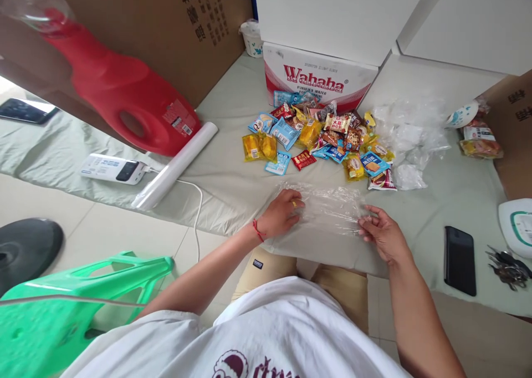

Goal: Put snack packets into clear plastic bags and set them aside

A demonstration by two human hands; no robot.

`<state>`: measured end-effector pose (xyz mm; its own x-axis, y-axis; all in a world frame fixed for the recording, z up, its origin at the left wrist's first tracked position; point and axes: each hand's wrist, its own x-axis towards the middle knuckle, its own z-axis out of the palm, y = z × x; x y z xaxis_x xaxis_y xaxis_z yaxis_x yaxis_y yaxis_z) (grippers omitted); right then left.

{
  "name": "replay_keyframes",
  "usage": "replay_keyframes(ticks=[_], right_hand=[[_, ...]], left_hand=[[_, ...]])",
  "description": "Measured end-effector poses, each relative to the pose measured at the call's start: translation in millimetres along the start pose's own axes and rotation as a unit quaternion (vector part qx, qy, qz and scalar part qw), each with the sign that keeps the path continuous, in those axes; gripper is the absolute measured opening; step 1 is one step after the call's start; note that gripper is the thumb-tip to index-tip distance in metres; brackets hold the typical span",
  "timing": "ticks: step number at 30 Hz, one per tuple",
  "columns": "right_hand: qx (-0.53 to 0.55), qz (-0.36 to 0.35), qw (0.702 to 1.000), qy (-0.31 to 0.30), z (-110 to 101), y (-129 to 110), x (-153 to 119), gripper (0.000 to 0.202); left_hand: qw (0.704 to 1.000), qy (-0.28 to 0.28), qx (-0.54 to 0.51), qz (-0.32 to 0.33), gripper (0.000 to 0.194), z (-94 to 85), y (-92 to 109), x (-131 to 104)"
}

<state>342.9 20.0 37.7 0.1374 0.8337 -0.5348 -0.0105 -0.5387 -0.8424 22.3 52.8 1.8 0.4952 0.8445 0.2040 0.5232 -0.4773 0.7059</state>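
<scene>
A clear, crinkled plastic bag [330, 209] lies stretched out at the front of the cloth-covered table, between my two hands. My left hand [283, 214], with a red cord bracelet and a ring, has its fingers curled on the bag's left side. At the opposite edge, my right hand [383, 233] pinches the plastic between thumb and fingers. Just beyond the bag spreads a pile of small wrapped snacks [311, 132] in yellow, blue, red and brown packets. Beside the pile, to the right, sits a heap of clear plastic bags [411, 128].
A Wahaha carton [318, 76] stands behind the snacks. On the left are a red jug [137, 90], a plastic roll [177, 164] and a power bank [112, 168] with a cable. A phone [460, 260] and keys [509, 267] lie right. A green stool [50, 311] is on the floor.
</scene>
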Motion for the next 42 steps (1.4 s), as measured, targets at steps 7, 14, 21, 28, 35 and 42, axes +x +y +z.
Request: replay_keyframes(ticks=[7, 14, 21, 28, 35, 42], right_hand=[[-0.008, -0.009, 1.000, 0.021, -2, -1, -1, 0.071], [-0.013, 0.010, 0.999, -0.031, -2, 0, -15, 0.080], [-0.013, -0.024, 0.999, -0.041, 10, -1, -16, 0.070], [-0.030, -0.050, 0.997, -0.050, 9, -7, -22, 0.070], [-0.058, -0.086, 0.993, -0.047, -12, -4, -21, 0.063], [-0.014, -0.141, 0.990, 0.017, -17, 0, -28, 0.041]], left_hand=[[1.000, 0.013, 0.003, -0.018, 0.016, -17.0, -10, 1], [0.979, 0.179, 0.092, -0.019, 0.019, -23.7, 26, 9], [0.999, 0.040, -0.019, 0.013, 0.021, 28.4, 73, 35], [0.977, -0.074, -0.169, -0.106, 0.011, 77.6, 71, 64], [0.923, 0.027, -0.338, -0.181, 0.007, 45.8, 61, 62], [0.883, 0.218, -0.341, -0.237, 0.014, 19.4, 78, 44]])
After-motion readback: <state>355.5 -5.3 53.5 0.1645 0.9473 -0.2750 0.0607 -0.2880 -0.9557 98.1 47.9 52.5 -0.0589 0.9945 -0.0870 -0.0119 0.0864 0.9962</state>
